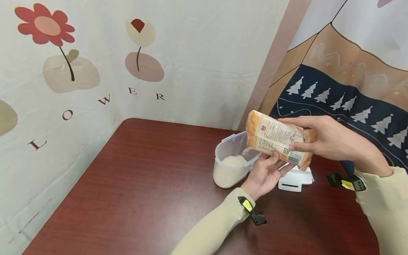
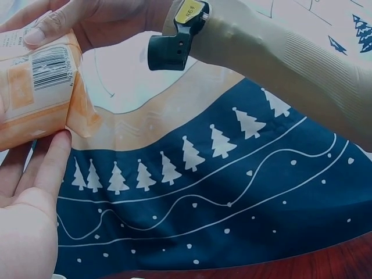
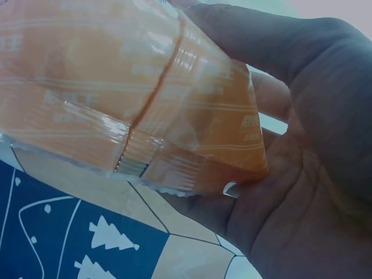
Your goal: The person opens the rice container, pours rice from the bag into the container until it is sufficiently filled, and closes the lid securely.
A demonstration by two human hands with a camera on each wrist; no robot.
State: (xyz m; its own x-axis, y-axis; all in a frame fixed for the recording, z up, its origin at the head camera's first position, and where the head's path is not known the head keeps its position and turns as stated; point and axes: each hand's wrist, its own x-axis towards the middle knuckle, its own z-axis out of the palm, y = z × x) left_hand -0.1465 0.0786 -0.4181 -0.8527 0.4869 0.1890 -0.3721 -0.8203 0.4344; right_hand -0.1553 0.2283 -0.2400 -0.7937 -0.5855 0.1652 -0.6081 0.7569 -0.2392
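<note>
An orange-and-white plastic bag [image 1: 275, 138] is held tilted, its left end over a translucent plastic container [image 1: 220, 152]. White grains [image 1: 233, 162] lie heaped in the container, and a faint pale stream falls from the bag. My left hand [image 1: 264, 173] holds the bag from below, thumb on its printed face and fingers underneath. My right hand [image 1: 334, 136] grips the bag's rear end between thumb and fingers. The right wrist view shows the orange back seam of the bag [image 3: 116, 87] close up. The bag's mouth is hidden from view.
A white plastic piece with a slot [image 1: 290, 186], perhaps the lid, lies on the dark red table [image 1: 153, 170] behind my left hand. A flower-print curtain [image 1: 197, 63] hangs along the back. A cloth with white trees [image 1: 350, 92] hangs at the right.
</note>
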